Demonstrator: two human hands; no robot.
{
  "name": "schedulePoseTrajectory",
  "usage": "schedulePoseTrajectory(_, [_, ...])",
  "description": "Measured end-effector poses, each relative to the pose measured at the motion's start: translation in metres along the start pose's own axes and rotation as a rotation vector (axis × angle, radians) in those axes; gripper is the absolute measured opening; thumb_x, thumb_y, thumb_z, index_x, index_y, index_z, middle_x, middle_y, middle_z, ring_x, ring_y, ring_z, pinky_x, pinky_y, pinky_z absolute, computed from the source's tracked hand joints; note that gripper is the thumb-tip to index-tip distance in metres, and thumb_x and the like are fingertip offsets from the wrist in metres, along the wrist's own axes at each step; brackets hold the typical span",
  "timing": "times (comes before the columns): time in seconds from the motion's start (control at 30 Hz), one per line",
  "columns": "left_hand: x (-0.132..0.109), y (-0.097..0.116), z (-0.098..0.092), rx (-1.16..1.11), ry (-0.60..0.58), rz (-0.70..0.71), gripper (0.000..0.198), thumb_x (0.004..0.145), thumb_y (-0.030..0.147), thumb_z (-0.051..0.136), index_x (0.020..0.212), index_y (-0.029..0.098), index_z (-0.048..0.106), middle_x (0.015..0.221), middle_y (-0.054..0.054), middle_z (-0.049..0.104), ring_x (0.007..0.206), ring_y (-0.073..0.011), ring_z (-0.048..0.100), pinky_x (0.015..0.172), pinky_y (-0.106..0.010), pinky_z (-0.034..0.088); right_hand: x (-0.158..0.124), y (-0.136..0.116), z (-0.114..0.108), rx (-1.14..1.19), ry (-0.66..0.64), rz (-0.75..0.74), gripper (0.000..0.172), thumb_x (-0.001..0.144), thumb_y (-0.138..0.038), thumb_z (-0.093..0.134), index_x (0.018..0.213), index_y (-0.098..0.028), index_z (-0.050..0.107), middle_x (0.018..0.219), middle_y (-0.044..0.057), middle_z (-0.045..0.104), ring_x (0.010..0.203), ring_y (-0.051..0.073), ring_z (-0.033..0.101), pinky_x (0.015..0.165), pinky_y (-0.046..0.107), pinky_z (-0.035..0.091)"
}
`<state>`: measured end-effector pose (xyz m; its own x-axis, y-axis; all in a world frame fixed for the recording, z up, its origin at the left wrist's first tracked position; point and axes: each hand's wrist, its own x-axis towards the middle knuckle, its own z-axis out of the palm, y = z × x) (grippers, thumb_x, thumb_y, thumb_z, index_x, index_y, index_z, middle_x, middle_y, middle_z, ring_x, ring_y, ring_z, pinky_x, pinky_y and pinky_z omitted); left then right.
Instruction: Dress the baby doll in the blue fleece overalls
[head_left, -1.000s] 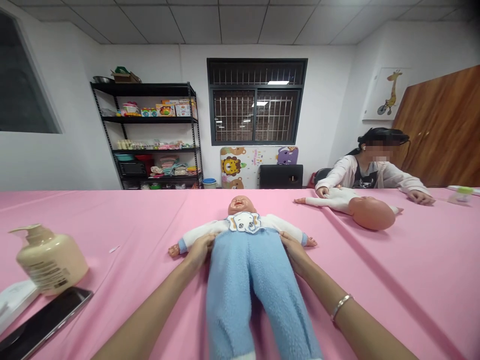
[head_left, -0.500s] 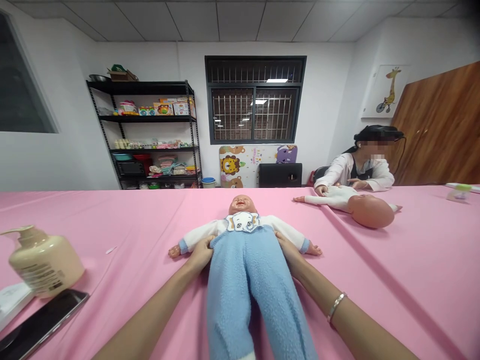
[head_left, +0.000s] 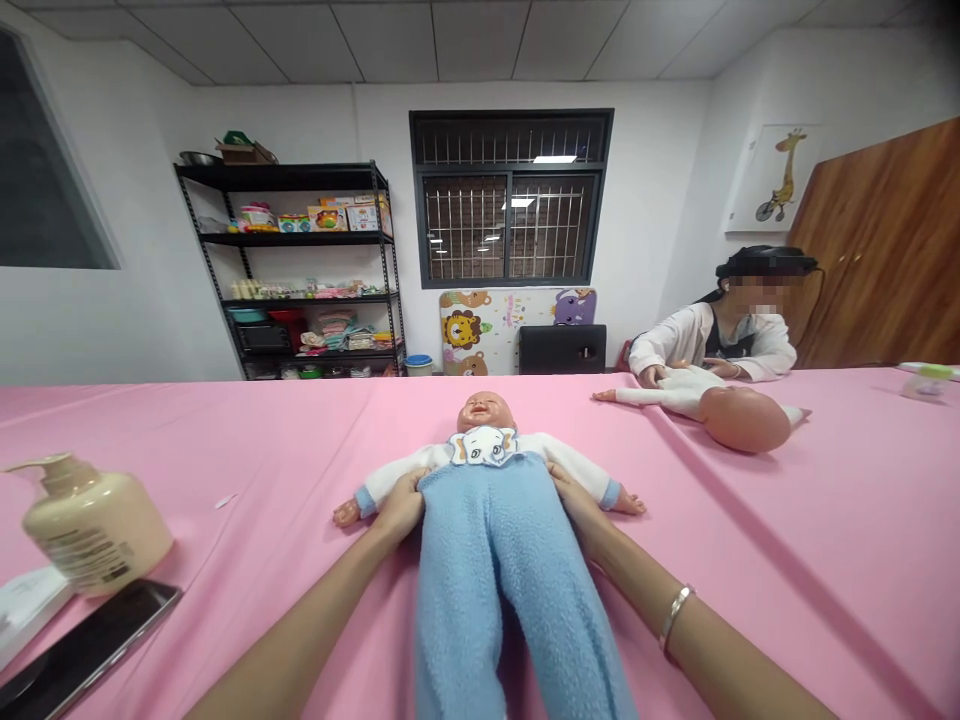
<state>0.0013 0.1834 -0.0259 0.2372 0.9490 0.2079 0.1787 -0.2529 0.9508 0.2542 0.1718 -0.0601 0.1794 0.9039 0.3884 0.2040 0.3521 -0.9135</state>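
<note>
A baby doll [head_left: 484, 412] lies on its back on the pink table [head_left: 787, 560], head away from me. It wears a white top with an elephant bib and fluffy blue trousers [head_left: 502, 570]. My left hand [head_left: 399, 508] grips the left side of the trousers' waistband, fingers curled on the fabric. My right hand [head_left: 579, 505] grips the right side of the waistband in the same way. A silver bracelet sits on my right wrist.
A cream pump bottle [head_left: 90, 525], a black phone [head_left: 90, 650] and a white pack stand at the left edge. Another person sits at the far right with a second doll [head_left: 727, 412] under both hands. A small bottle [head_left: 926, 380] stands far right. Shelves line the back wall.
The trousers' waistband has crept slightly up the doll's body under my hands. The other person has drawn one arm back onto the second doll.
</note>
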Motion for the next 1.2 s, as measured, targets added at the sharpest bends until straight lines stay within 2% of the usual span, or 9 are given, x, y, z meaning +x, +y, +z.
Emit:
schedulePoseTrajectory(0.27, [0.013, -0.02, -0.017, 0.3, 0.154, 0.144, 0.007, 0.056, 0.023, 0.044, 0.051, 0.018, 0.042, 0.054, 0.003, 0.047, 0.055, -0.0145, 0.042, 0.052, -0.025, 0.032, 0.007, 0.003, -0.021, 0.093, -0.056, 0.094, 0.027, 0.088, -0.036, 0.05, 0.103, -0.014, 0.054, 0.099, 0.006, 0.056, 0.083, 0.014, 0.056, 0.073, 0.032, 0.05])
schedulePoseTrajectory(0.43, [0.011, -0.014, -0.016, 0.083, 0.152, 0.145, 0.015, 0.066, 0.03, 0.047, 0.067, 0.017, 0.054, 0.07, -0.001, 0.057, 0.072, -0.0184, 0.052, 0.068, -0.029, 0.04, 0.008, -0.004, -0.026, 0.115, -0.069, 0.119, 0.038, 0.076, -0.05, 0.057, 0.078, -0.013, 0.061, 0.072, 0.005, 0.059, 0.063, 0.014, 0.052, 0.055, 0.026, 0.042])
schedulePoseTrajectory(0.67, [0.007, 0.001, -0.014, -0.14, 0.156, -0.026, 0.048, 0.063, 0.043, 0.067, 0.1, 0.016, 0.051, 0.081, -0.003, 0.061, 0.081, -0.02, 0.058, 0.071, -0.03, 0.044, 0.009, -0.008, -0.035, 0.058, -0.089, 0.142, 0.042, 0.065, -0.054, 0.063, 0.077, -0.015, 0.057, 0.06, 0.001, 0.054, 0.053, 0.013, 0.045, 0.049, 0.025, 0.034])
schedulePoseTrajectory(0.77, [0.011, -0.007, -0.019, -0.055, 0.184, -0.049, 0.048, 0.061, 0.042, 0.069, 0.096, 0.014, 0.051, 0.076, -0.003, 0.06, 0.077, -0.02, 0.058, 0.07, -0.032, 0.045, 0.01, -0.016, -0.032, -0.149, 0.021, 0.004, 0.035, 0.066, -0.047, 0.062, 0.078, -0.015, 0.055, 0.067, 0.003, 0.055, 0.063, 0.016, 0.049, 0.057, 0.028, 0.037])
schedulePoseTrajectory(0.87, [0.014, -0.017, -0.021, 0.018, 0.246, -0.02, 0.041, 0.062, 0.04, 0.066, 0.09, 0.013, 0.052, 0.079, -0.005, 0.06, 0.078, -0.0203, 0.057, 0.073, -0.033, 0.044, -0.007, -0.053, -0.019, -0.363, 0.109, -0.25, 0.024, 0.072, -0.037, 0.059, 0.083, -0.016, 0.055, 0.086, 0.006, 0.058, 0.086, 0.021, 0.051, 0.075, 0.033, 0.039])
schedulePoseTrajectory(0.93, [0.014, -0.022, -0.021, 0.027, 0.267, -0.001, 0.037, 0.064, 0.04, 0.064, 0.088, 0.013, 0.053, 0.077, -0.005, 0.06, 0.077, -0.0201, 0.057, 0.073, -0.033, 0.044, -0.031, -0.088, -0.008, -0.34, -0.049, -0.322, 0.017, 0.079, -0.035, 0.054, 0.082, -0.018, 0.054, 0.085, 0.004, 0.058, 0.083, 0.018, 0.052, 0.073, 0.029, 0.04])
schedulePoseTrajectory(1.07, [0.014, -0.028, -0.019, 0.006, 0.259, 0.027, 0.033, 0.064, 0.038, 0.063, 0.085, 0.013, 0.055, 0.077, -0.005, 0.061, 0.076, -0.0199, 0.058, 0.072, -0.033, 0.044, -0.093, -0.139, 0.013, -0.348, -0.758, -0.4, 0.018, 0.082, -0.037, 0.057, 0.077, -0.02, 0.052, 0.077, -0.003, 0.057, 0.069, 0.011, 0.053, 0.062, 0.02, 0.04])
schedulePoseTrajectory(1.13, [0.012, -0.029, -0.016, -0.007, 0.258, 0.052, 0.029, 0.066, 0.036, 0.062, 0.083, 0.014, 0.056, 0.081, -0.005, 0.061, 0.078, -0.0197, 0.057, 0.073, -0.032, 0.044, -0.117, -0.141, 0.024, -0.513, -0.799, -0.644, 0.022, 0.082, -0.039, 0.057, 0.076, -0.02, 0.051, 0.075, -0.003, 0.056, 0.066, 0.011, 0.051, 0.057, 0.021, 0.038])
schedulePoseTrajectory(1.2, [0.011, -0.028, -0.013, -0.013, 0.236, 0.079, 0.026, 0.067, 0.035, 0.059, 0.081, 0.014, 0.056, 0.081, -0.006, 0.061, 0.077, -0.0193, 0.057, 0.072, -0.032, 0.044, -0.131, -0.133, 0.035, -0.696, -0.658, -0.882, 0.028, 0.083, -0.042, 0.055, 0.069, -0.018, 0.047, 0.067, -0.002, 0.053, 0.057, 0.012, 0.047, 0.051, 0.024, 0.033])
